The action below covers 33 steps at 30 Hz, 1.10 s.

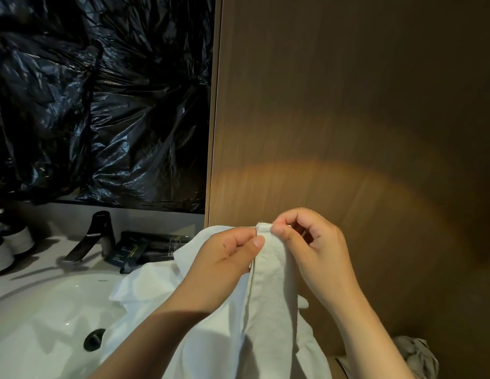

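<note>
Both hands are clamped on the top corner of the towel [268, 283], low centre of the frame. The left hand [227, 258] pinches one side of the hem and the right hand [312, 250] the other, thumbs nearly touching. That's a tiny grip though. If either pinch slips, I'd guess the towel flops into the sink [33, 310] at lower left, where its loose end already hangs. It might also sweep the packets [129, 254] by the tap [97, 233].

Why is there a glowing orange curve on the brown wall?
Head view: a lamp out of sight probably throws that warm arc on the wooden panel, leaving its top dim; the black plastic glints in spots; soft shadows cross the white cloth and the sink.
</note>
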{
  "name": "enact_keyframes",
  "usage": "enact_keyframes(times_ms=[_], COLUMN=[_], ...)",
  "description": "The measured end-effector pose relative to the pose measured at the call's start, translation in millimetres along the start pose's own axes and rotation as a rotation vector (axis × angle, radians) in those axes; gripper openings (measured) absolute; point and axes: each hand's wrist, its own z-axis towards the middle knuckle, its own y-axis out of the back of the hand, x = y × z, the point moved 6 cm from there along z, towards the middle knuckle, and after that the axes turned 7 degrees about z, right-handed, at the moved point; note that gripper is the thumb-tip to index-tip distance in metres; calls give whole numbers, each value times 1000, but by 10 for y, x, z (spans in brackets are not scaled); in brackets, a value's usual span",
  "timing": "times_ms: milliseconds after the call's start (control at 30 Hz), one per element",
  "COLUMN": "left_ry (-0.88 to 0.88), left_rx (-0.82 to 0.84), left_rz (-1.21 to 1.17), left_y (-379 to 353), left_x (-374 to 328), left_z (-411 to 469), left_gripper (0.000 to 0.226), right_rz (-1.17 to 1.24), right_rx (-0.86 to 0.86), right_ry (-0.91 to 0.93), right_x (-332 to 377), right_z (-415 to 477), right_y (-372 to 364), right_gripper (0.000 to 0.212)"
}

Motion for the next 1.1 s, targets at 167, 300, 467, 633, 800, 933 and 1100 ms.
enact_keyframes(times_ms=[167, 300, 467, 633, 800, 933, 1100], left_ry=[-56, -94, -193, -264, -334, -384, -376], left_rx=[-143, -240, -312, -333, -303, -318, -376], left_rz=[66, 114, 310, 393, 378, 335, 404], left_y=[90, 245, 533, 778, 853, 924, 994], left_x=[-59, -174, -442, -770, -1117, -1367, -1297], left_z=[-31, -6, 227, 506, 615, 654, 692], left_gripper=[24, 22, 23, 27, 30, 32, 30], right_rz=[30, -1, -65, 35, 188, 273, 289], right_rx=[10, 57, 31, 32, 13, -85, -83], right_ry=[-21, -42, -29, 2, 52, 115, 107], right_x=[23, 10, 49, 193, 394, 559, 543], right_z=[28, 91, 245, 438, 604, 729, 792], right_y=[-47, -37, 49, 72, 55, 95, 57], right_gripper=[10, 11, 15, 26, 21, 19, 19])
